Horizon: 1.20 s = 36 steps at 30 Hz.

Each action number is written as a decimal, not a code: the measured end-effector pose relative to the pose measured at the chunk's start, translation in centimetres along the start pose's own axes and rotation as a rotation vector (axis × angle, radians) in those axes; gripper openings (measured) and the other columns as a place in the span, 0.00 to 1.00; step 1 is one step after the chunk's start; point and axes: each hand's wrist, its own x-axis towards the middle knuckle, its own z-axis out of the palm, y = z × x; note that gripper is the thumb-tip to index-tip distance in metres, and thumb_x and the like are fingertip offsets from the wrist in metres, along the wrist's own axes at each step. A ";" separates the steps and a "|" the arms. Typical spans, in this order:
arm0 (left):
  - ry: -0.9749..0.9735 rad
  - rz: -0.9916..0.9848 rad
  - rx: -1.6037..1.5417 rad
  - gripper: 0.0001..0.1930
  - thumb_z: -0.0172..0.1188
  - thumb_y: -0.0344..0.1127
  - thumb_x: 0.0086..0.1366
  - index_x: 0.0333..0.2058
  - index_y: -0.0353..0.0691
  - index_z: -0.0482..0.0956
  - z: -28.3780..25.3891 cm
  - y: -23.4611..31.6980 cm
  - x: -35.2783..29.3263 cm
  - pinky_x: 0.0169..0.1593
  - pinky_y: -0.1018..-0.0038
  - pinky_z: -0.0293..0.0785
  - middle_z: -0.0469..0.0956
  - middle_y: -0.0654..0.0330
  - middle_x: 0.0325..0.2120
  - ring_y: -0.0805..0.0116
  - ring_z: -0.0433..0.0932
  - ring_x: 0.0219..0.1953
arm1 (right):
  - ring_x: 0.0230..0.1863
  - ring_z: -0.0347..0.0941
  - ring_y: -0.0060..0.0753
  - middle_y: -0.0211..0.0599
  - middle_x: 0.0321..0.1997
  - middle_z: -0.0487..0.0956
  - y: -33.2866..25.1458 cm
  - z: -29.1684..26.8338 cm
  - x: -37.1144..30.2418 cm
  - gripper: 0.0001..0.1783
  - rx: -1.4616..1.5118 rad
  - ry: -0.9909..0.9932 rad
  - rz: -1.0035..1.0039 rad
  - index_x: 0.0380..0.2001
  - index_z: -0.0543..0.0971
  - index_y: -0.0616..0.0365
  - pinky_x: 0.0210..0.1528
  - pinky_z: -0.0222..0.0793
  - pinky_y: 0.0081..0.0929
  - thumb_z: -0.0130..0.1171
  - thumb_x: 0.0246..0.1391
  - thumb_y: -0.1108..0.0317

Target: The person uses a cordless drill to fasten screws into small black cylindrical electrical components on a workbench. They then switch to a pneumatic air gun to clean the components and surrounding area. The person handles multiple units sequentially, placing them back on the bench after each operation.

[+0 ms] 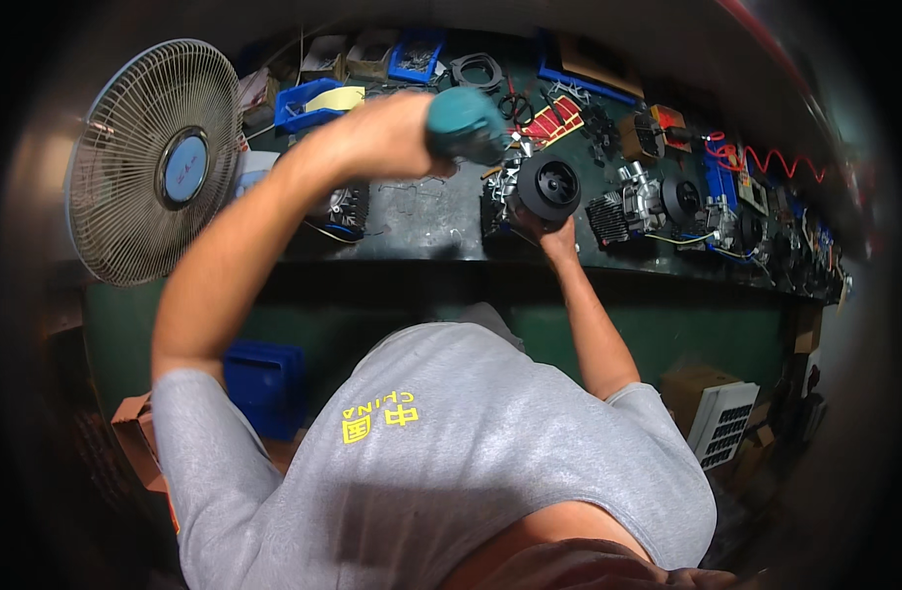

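Fingers of the left hand [397, 138] curl around a teal power tool [466, 126], blurred at the knuckles, its head pointing right toward the other hand. Fingers of the right hand [557, 239] reach up under a black fan wheel [550, 189] and touch it from the near side; most are hidden, so I cannot tell whether they are spread or pressed together. The wheel sits just above them, on a metal motor unit [498, 208] at their left. Right of these fingers stand 2 more units, a finned one [630, 205] near and another [736, 231] farther off, with a red coiled hose [771, 162] beyond. Below the left wrist lies a finned part [341, 211]; past those fingers, a blue bin [299, 110] holds yellow paper [335, 98]. Well left of them stands a large fan [156, 162].
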 end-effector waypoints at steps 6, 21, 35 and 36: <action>-0.336 -0.005 0.262 0.18 0.71 0.33 0.53 0.43 0.40 0.83 -1.9 4.0 9.3 0.46 0.60 0.80 0.85 0.52 0.34 0.59 0.84 0.39 | 0.57 0.74 0.36 0.41 0.58 0.77 0.2 -0.3 0.4 0.45 -0.050 -0.037 -0.051 0.60 0.67 0.62 0.61 0.69 0.34 0.81 0.40 0.68; -0.404 -0.051 0.384 0.13 0.65 0.34 0.56 0.39 0.37 0.87 -1.3 4.4 11.4 0.41 0.65 0.80 0.85 0.54 0.33 0.62 0.85 0.36 | 0.59 0.73 0.38 0.43 0.58 0.76 0.1 0.1 0.2 0.42 -0.095 -0.018 -0.064 0.59 0.68 0.63 0.62 0.68 0.35 0.80 0.42 0.68; -0.322 0.109 0.237 0.24 0.75 0.35 0.51 0.47 0.41 0.79 -3.9 3.9 10.4 0.50 0.60 0.77 0.83 0.51 0.39 0.52 0.82 0.43 | 0.63 0.69 0.33 0.39 0.62 0.72 -3.6 0.4 -0.2 0.47 -0.047 0.076 -0.026 0.59 0.63 0.57 0.67 0.64 0.34 0.82 0.39 0.63; -0.319 0.097 0.161 0.22 0.74 0.34 0.52 0.45 0.39 0.78 -4.6 5.9 10.3 0.49 0.62 0.76 0.83 0.52 0.37 0.56 0.81 0.41 | 0.65 0.67 0.34 0.38 0.63 0.71 -3.3 -0.4 -0.5 0.51 0.062 0.059 -0.056 0.61 0.61 0.58 0.69 0.61 0.35 0.83 0.38 0.63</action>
